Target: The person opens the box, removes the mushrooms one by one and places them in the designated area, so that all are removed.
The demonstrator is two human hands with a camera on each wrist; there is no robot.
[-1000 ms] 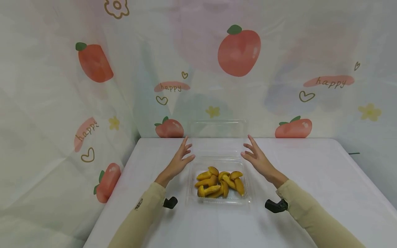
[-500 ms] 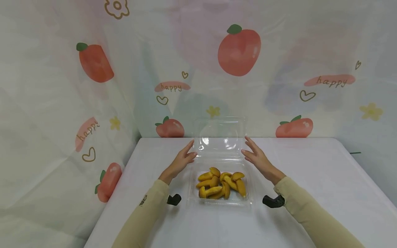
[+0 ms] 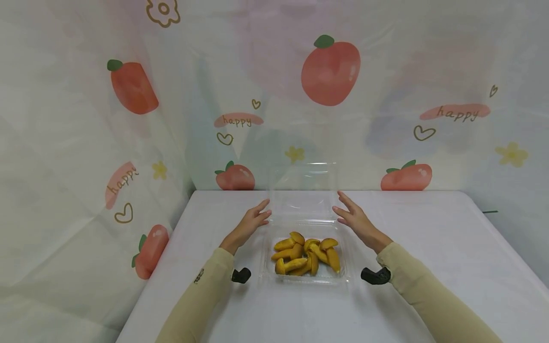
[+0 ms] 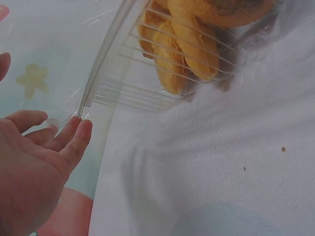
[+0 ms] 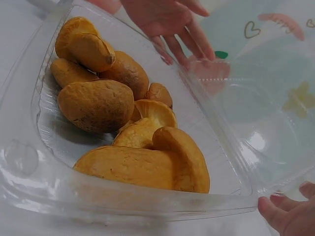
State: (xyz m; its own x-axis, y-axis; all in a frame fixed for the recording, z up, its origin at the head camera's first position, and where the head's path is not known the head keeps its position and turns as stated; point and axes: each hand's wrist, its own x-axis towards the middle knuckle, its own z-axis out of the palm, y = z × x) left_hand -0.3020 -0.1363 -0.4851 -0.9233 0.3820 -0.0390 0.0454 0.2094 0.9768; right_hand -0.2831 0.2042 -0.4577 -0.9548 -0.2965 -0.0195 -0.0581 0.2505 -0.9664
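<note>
A clear plastic clamshell box (image 3: 309,280) stands on the table with its transparent lid (image 3: 303,206) raised at the back. Several yellow-brown mushrooms (image 5: 96,105) lie inside the base. In the head view, my left hand (image 3: 249,224) is at the lid's left side and my right hand (image 3: 358,223) at its right side. The left wrist view has the left hand's fingertips (image 4: 84,129) at the plastic edge, apparently touching it. Near the box's corner in the right wrist view are the right hand's fingertips (image 5: 268,206); contact is hard to tell. Both hands have extended fingers.
A white cloth (image 3: 171,290) covers the table. Behind it hangs a pale backdrop (image 3: 274,71) printed with fruit, hearts and flowers, close to the lid. Black wrist devices (image 3: 376,276) stick out beside the box.
Over the second, the hands come slightly closer together toward the lid's sides. The lid's outline and reflections shift, so its tilt differs a little. The mushrooms stay in place.
</note>
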